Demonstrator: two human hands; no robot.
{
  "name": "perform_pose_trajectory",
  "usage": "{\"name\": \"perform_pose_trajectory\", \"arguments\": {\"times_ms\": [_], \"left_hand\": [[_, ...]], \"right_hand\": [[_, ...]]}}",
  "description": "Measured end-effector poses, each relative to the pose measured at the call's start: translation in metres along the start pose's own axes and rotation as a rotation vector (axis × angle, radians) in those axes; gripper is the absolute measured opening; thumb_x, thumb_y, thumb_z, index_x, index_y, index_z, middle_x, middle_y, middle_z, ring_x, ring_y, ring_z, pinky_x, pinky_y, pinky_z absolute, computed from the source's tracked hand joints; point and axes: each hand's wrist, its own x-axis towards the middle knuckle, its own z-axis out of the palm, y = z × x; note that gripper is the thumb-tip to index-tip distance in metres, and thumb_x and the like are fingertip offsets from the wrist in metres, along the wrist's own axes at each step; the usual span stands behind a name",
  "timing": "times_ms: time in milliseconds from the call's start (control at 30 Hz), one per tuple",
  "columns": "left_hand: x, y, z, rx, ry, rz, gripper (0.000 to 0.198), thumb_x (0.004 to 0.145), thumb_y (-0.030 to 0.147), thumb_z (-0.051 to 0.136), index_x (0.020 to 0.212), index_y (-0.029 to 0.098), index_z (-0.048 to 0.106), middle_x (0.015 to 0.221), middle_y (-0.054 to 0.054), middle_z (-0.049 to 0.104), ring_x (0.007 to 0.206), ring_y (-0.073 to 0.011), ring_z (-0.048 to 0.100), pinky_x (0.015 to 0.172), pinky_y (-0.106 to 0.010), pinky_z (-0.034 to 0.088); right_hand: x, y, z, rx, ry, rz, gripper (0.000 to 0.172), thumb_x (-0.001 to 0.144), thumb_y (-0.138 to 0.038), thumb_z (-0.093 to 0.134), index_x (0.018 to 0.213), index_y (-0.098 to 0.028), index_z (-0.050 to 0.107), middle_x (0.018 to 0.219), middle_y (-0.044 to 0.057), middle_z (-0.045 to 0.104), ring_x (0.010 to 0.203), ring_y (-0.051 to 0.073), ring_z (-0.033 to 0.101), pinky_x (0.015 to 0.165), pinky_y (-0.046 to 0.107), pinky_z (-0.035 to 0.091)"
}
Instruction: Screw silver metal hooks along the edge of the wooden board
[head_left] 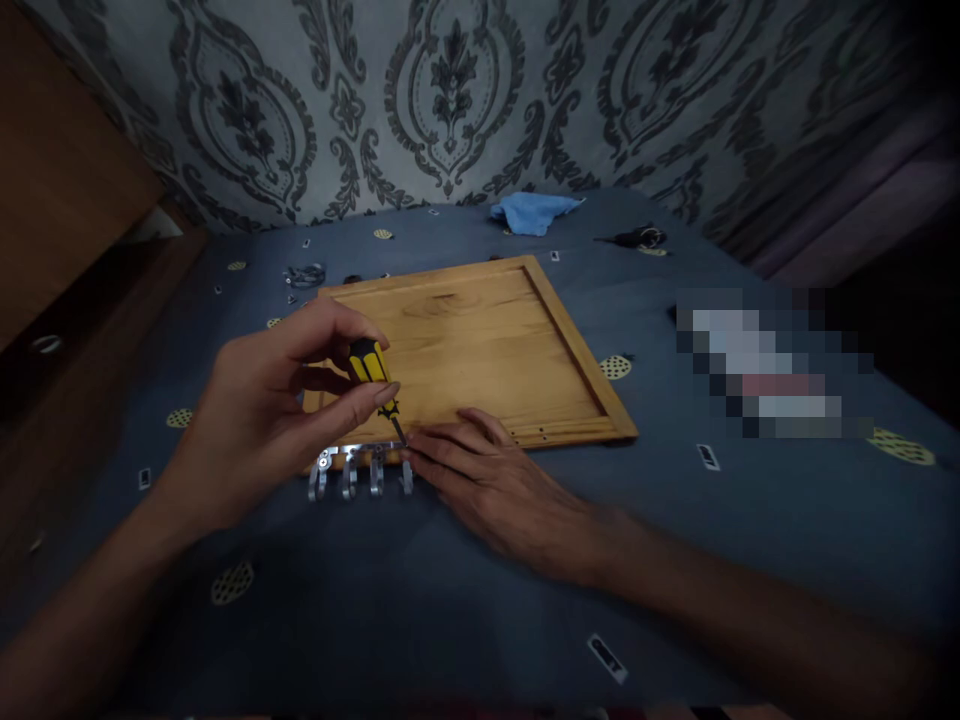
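My left hand (270,400) is closed around the yellow-and-black handle of a screwdriver (369,365). Its shaft slants down, with the tip at the right end of a metal hook rail (364,448). Several silver hooks hang from this rail, which lies along the near edge of a framed wooden board (465,345). From the right, my right hand (502,485) reaches over that edge, fingers together and fingertips closed on the rail's end beside the screwdriver tip. Those fingers hide whatever sits under the tip. A screw head shows at the rail's left end, and small dark holes mark the board's edge farther right.
The board rests on a dark blue pineapple-patterned cloth (450,620). Beyond it lie a blue rag (534,212), a dark pointed tool (637,238) and small metal pieces (304,276). A blurred-out object (765,365) is at right. Wooden furniture (67,180) stands left, a patterned wall behind.
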Motion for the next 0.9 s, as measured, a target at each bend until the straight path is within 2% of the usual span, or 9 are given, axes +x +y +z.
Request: {"name": "perform_pose_trajectory", "arguments": {"times_ms": [167, 333, 467, 633, 767, 900], "left_hand": [[-0.002, 0.0, 0.0, -0.011, 0.003, -0.001, 0.019, 0.084, 0.024, 0.079, 0.101, 0.022, 0.07, 0.092, 0.001, 0.07, 0.076, -0.0107, 0.068, 0.069, -0.016, 0.064], [-0.002, 0.006, -0.002, 0.039, -0.019, -0.081, 0.018, 0.085, 0.027, 0.077, 0.1, 0.023, 0.07, 0.095, 0.0, 0.071, 0.083, -0.0143, 0.07, 0.073, -0.021, 0.066], [-0.002, 0.009, -0.004, 0.057, -0.044, -0.083, 0.016, 0.087, 0.028, 0.075, 0.102, 0.024, 0.07, 0.099, 0.0, 0.073, 0.087, -0.0168, 0.072, 0.076, -0.024, 0.066], [-0.003, 0.011, -0.007, 0.089, -0.087, -0.1, 0.023, 0.09, 0.028, 0.071, 0.113, 0.027, 0.069, 0.108, 0.001, 0.076, 0.088, -0.0154, 0.075, 0.074, -0.019, 0.064], [-0.003, 0.009, -0.008, 0.194, -0.119, -0.047, 0.024, 0.094, 0.025, 0.067, 0.117, 0.02, 0.067, 0.11, -0.002, 0.077, 0.091, -0.0138, 0.075, 0.075, -0.017, 0.061], [-0.003, 0.005, -0.007, 0.236, -0.101, 0.036, 0.026, 0.094, 0.027, 0.071, 0.118, 0.018, 0.067, 0.109, -0.002, 0.077, 0.086, -0.0117, 0.073, 0.079, -0.017, 0.06]], "right_hand": [[0.001, 0.0, 0.0, -0.01, 0.006, -0.004, 0.041, 0.107, -0.016, 0.045, 0.146, -0.013, 0.055, 0.146, 0.013, 0.063, 0.141, 0.026, 0.05, 0.119, 0.055, 0.035], [0.001, 0.0, 0.001, -0.022, 0.002, -0.008, 0.041, 0.107, -0.015, 0.046, 0.146, -0.012, 0.055, 0.148, 0.014, 0.062, 0.141, 0.027, 0.05, 0.118, 0.056, 0.036], [0.001, -0.001, 0.001, -0.027, 0.012, -0.011, 0.042, 0.106, -0.015, 0.048, 0.146, -0.012, 0.055, 0.147, 0.014, 0.063, 0.14, 0.027, 0.051, 0.119, 0.055, 0.035], [0.0, -0.001, -0.001, -0.028, 0.004, -0.007, 0.041, 0.106, -0.016, 0.047, 0.146, -0.014, 0.056, 0.148, 0.013, 0.062, 0.14, 0.026, 0.051, 0.12, 0.054, 0.034], [0.0, 0.0, 0.0, -0.018, 0.002, -0.004, 0.042, 0.106, -0.016, 0.046, 0.147, -0.014, 0.055, 0.148, 0.013, 0.062, 0.141, 0.027, 0.051, 0.119, 0.055, 0.035], [0.0, 0.0, 0.001, -0.016, 0.012, -0.004, 0.042, 0.105, -0.015, 0.048, 0.147, -0.013, 0.055, 0.148, 0.013, 0.062, 0.141, 0.027, 0.05, 0.119, 0.056, 0.034]]}}
